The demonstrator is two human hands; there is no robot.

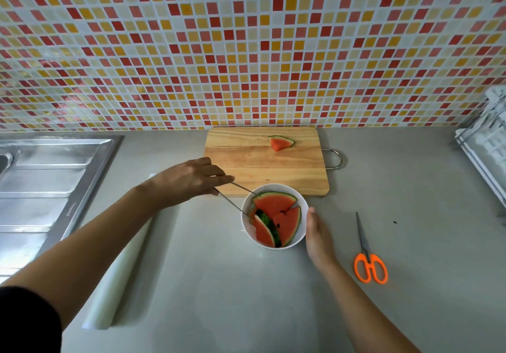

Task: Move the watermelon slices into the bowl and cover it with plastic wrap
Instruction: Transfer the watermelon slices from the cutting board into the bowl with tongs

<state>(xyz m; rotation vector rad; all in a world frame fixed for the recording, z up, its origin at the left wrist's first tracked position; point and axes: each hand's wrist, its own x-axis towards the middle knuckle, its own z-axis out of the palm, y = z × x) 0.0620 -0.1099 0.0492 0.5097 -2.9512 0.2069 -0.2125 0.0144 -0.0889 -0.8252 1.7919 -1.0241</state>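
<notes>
Head view: left hand [191, 178] pinches tongs [237, 199] open over white bowl [247, 210], three slices in; right hand [317, 232] steadies rim. Next: fetch last watermelon slice [280, 143] from far cutting board [246, 161].

White bowl [274, 188] on counter, just in front of board: 3 watermelon slices [273, 219] inside, overlapping, rinds up/outward. 1 small slice [280, 142] left on board, far side. Plastic wrap roll [120, 276] lying left, well apart.
</notes>
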